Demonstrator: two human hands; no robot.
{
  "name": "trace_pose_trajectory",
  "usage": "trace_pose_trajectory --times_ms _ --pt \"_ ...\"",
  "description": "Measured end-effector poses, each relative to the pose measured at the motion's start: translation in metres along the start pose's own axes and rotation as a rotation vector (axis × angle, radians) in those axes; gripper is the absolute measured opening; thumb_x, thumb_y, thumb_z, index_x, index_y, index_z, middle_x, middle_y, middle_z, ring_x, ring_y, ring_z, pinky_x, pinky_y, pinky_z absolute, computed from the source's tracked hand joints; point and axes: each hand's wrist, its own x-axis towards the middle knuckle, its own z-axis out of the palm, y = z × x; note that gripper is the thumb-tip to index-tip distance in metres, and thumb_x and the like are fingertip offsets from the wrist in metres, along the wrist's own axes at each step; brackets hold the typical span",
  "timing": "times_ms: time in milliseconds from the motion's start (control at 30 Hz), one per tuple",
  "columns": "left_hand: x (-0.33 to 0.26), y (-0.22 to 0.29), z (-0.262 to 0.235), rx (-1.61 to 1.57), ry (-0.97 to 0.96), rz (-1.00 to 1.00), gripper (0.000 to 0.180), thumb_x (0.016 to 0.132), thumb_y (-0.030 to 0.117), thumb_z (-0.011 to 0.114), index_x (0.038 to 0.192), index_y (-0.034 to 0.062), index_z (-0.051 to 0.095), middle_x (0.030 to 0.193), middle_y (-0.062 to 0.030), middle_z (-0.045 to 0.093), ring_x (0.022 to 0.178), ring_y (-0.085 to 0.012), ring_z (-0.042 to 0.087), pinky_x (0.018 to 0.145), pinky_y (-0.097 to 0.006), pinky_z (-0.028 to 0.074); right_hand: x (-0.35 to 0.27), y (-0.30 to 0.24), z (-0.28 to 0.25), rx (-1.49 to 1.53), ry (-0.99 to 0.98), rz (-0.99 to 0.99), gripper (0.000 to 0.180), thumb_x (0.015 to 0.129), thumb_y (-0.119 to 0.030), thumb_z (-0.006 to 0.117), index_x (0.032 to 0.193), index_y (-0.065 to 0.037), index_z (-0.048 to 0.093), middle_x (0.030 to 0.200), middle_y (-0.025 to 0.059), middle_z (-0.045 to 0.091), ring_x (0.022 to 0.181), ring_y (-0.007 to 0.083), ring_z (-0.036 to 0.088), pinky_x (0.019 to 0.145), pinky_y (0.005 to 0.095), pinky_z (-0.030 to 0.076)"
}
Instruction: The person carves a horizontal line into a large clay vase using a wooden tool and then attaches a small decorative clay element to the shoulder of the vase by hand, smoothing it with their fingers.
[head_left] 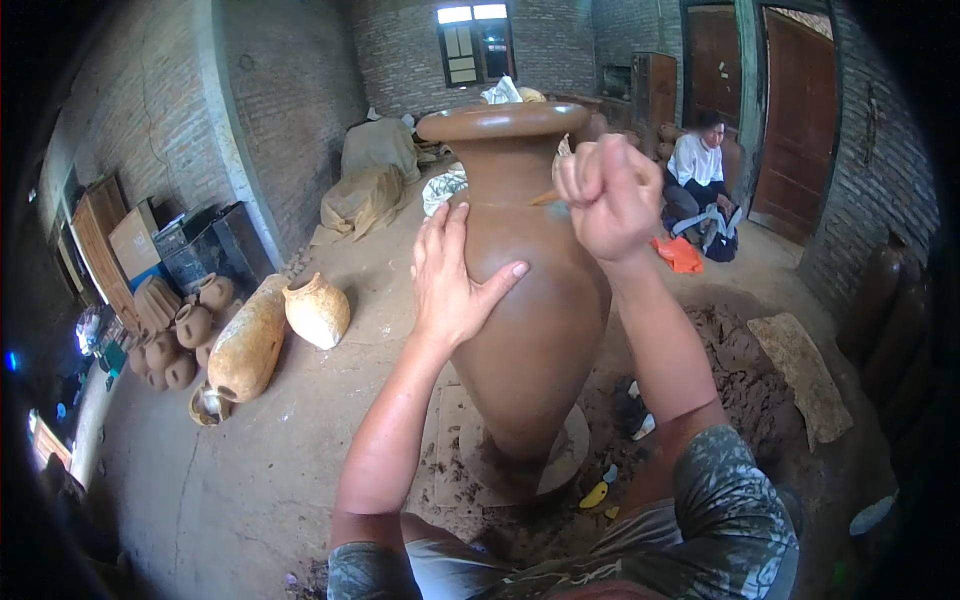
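Note:
A tall brown clay vase with a wide flared rim and narrow neck stands upright in front of me, tapering to its foot on a round base. My left hand rests on the left of its shoulder, fingers stretched and thumb spread across the wet-looking surface. Raised beside the neck on the right, my right hand is closed around a thin brown stick-like tool. The tool's tip points left at the line where neck meets shoulder; whether it touches the clay I cannot tell. Most of the tool is hidden in my fist.
A heap of dark clay and a worn flat sheet lie to the right. Yellow scraps sit near the base. Leftward stand a pale round pot, a long jar and several small pots. A person sits behind, right.

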Motion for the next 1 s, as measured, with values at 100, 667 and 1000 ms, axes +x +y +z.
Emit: trace_pose_trajectory --times_ms 100,667,1000 --pt "-0.005 0.001 -0.002 0.084 0.011 -0.016 0.101 0.083 0.063 0.078 0.154 0.0007 0.043 0.158 -0.0298 0.041 0.144 -0.0471 0.040 0.120 -0.055 0.034 0.000 -0.003 0.008 0.018 -0.023 -0.046 0.047 0.115 -0.031 0.042 0.075 -0.006 0.046 0.063 0.0017 0.039 0.053 0.0120 0.030 0.051 0.0304 0.025" --pt "-0.004 -0.043 -0.001 -0.231 -0.106 -0.034 0.114 0.078 0.059 0.084 0.161 0.0016 0.031 0.165 -0.0302 0.028 0.153 -0.0463 0.028 0.125 -0.055 0.029 0.000 0.001 0.006 0.066 0.017 0.007 0.043 0.115 -0.020 0.041 0.075 -0.005 0.046 0.064 0.0015 0.041 0.055 0.0105 0.034 0.054 0.0302 0.028" --pt "-0.010 -0.027 -0.002 -0.126 -0.058 -0.055 0.112 0.079 0.060 0.083 0.160 0.0017 0.032 0.164 -0.0294 0.031 0.152 -0.0465 0.030 0.124 -0.054 0.028 -0.002 -0.001 0.013 -0.004 0.017 -0.020 0.048 0.115 -0.026 0.043 0.071 -0.005 0.044 0.062 0.0012 0.038 0.054 0.0107 0.032 0.053 0.0307 0.026"
